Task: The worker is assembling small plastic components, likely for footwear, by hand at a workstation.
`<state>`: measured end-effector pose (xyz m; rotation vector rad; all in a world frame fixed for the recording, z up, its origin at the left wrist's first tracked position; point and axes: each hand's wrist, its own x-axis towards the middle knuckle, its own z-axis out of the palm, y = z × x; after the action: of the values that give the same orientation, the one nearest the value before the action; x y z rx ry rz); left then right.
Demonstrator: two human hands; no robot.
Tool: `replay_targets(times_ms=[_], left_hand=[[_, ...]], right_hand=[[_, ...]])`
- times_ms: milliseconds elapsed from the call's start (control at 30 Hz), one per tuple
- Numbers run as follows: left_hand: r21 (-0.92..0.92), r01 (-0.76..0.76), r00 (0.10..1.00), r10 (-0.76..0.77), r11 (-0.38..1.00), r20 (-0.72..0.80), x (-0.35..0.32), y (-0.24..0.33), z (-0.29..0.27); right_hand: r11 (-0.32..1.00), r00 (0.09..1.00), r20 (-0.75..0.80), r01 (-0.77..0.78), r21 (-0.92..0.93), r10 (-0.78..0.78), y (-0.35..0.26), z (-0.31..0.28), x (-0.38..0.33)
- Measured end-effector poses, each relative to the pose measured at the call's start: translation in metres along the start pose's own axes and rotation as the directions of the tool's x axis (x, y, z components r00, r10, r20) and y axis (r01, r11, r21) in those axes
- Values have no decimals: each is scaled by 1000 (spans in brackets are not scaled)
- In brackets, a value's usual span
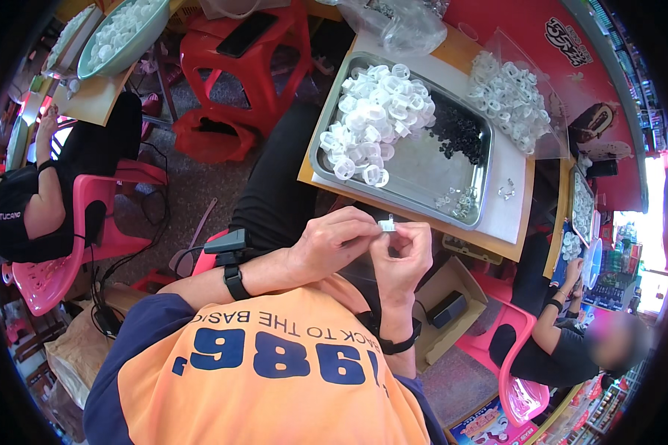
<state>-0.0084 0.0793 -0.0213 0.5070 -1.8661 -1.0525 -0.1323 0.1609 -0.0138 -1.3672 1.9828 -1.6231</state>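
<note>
Just off the near edge of the table, a small white and clear plastic piece [387, 223] is pinched at the fingertips of both hands. My left hand [339, 240] grips it from the left with closed fingers. From the other side my right hand [402, 256] closes thumb and fingers on it. Beyond the hands lies a metal tray [412, 178]. Its left part carries a heap of translucent white plastic rings [378, 111]. Small black pieces [459, 132] are gathered at the right, and tiny clear parts [456, 200] sit in the near right corner.
A clear plastic bag holds more white rings [508, 100] right of the tray. A red stool [234, 59] bears a phone [248, 34]. An open cardboard box [453, 304] stands below the table. Co-workers sit at left [33, 200] and right [564, 341] on pink chairs.
</note>
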Motion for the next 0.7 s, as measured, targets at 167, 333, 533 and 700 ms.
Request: replay_targets(times_ms=[167, 333, 533, 700], left_hand=[[15, 23, 1000, -22, 1000, -9, 4, -4, 0], [16, 33, 999, -33, 999, 1, 6, -7, -5], [-51, 65, 998, -66, 997, -14, 10, -5, -10], [-32, 33, 999, -34, 999, -14, 9, -6, -11]], right_hand=[[997, 997, 28, -69, 40, 68, 1, -4, 3], [973, 981, 129, -163, 165, 143, -6, -9, 8], [971, 982, 141, -151, 184, 126, -11, -11, 12], [981, 984, 139, -134, 137, 115, -12, -13, 12]])
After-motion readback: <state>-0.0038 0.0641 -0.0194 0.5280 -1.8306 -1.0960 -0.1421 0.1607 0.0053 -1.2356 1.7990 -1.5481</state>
